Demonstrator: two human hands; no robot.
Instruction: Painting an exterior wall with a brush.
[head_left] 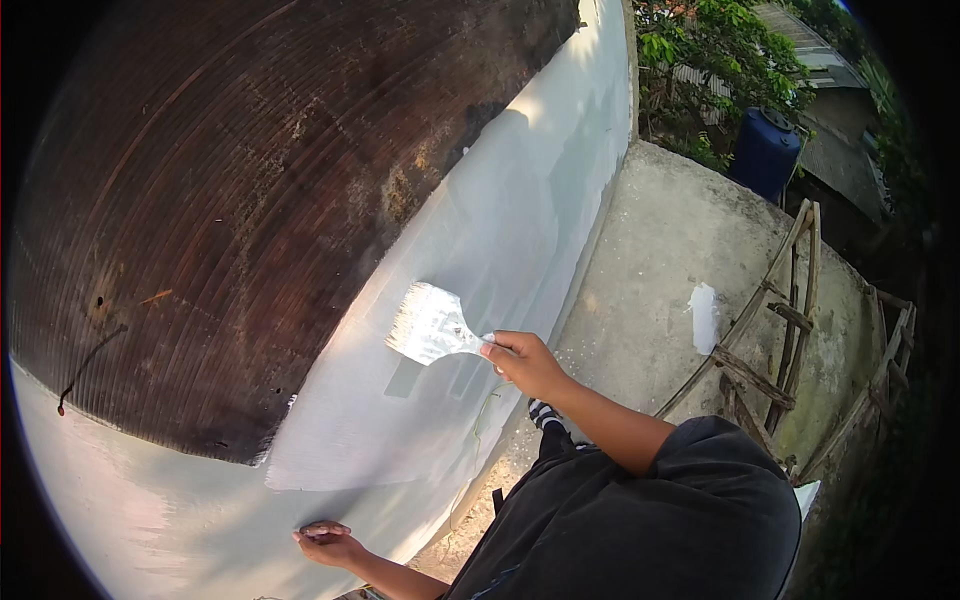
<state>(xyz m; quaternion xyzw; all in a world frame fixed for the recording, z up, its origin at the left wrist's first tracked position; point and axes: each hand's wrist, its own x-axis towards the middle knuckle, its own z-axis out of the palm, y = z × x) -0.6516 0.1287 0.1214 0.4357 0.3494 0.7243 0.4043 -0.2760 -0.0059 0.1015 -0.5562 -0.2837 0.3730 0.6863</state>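
My right hand (520, 362) grips the handle of a wide paintbrush (432, 325) coated in white paint. Its bristles point left and are at or close to the white-painted wall (520, 210); contact cannot be told for certain. Some greyish patches show through the paint around the brush. Lower left, my left hand (330, 545) is beside the pale lower wall, fingers curled in; whatever they may hold is hidden. Beyond the painted strip, a large dark brown ribbed sheet (250, 200) borders the white along a curved edge.
Concrete ground (650, 250) with a white paint patch (704, 318) lies to the right. Rough wooden ladder-like frames (790, 310) stand there. Farther off are a blue water tank (766, 155), green foliage (725, 50) and roofs. My shoe (545, 413) is beside the wall's base.
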